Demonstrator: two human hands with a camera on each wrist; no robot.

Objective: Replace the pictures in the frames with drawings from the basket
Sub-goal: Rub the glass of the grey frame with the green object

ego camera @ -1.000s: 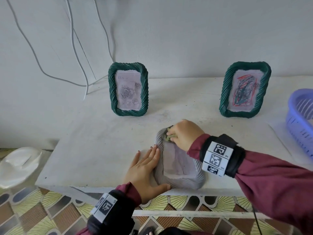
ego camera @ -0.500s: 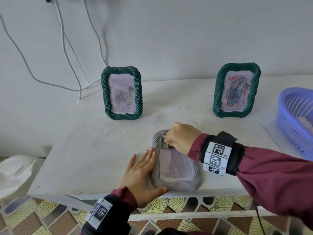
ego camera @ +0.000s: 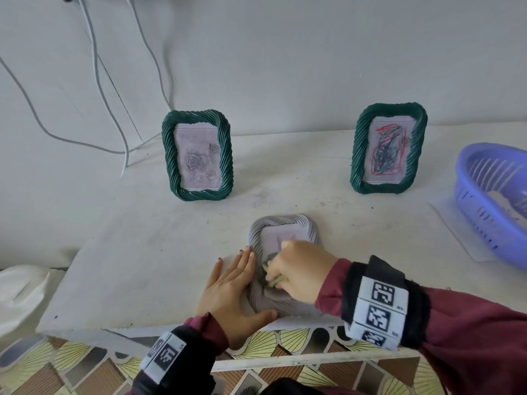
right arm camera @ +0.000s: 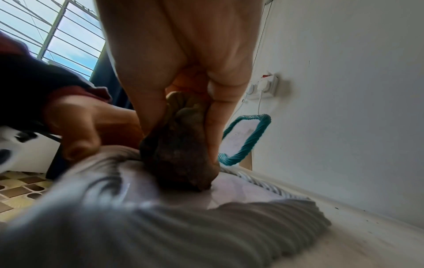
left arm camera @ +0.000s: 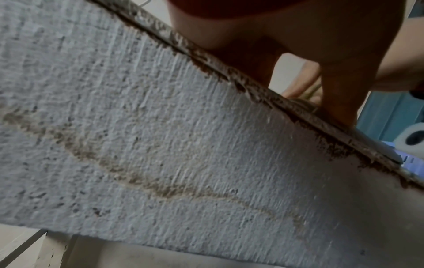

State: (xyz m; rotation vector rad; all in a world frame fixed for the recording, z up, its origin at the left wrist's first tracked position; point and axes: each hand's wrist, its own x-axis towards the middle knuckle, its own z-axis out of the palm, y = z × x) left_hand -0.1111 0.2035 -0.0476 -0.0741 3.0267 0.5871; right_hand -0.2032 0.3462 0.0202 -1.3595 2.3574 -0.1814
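Note:
A grey rope-patterned frame [ego camera: 285, 226] lies flat near the table's front edge, glass side up. My right hand [ego camera: 299, 269] grips a bunched greenish cloth [ego camera: 275, 280] and presses it on the glass at the frame's near left part. The right wrist view shows the cloth [right arm camera: 181, 157] pinched between thumb and fingers, touching the glass. My left hand [ego camera: 231, 286] lies flat on the table against the frame's left side, thumb at its near edge. Two green frames stand at the back, one with a pencil rose drawing [ego camera: 168, 155], one with a coloured scribble [ego camera: 359, 155].
A purple plastic basket [ego camera: 490, 201] with white paper inside stands at the right on a paper sheet [ego camera: 456, 232]. White cables [ego camera: 97, 81] hang down the wall at the back left. A white plastic object [ego camera: 20, 289] lies off the table's left end.
My right hand has slid the cloth from the grey frame's far end down to its near left part. The left hand stays flat beside the frame.

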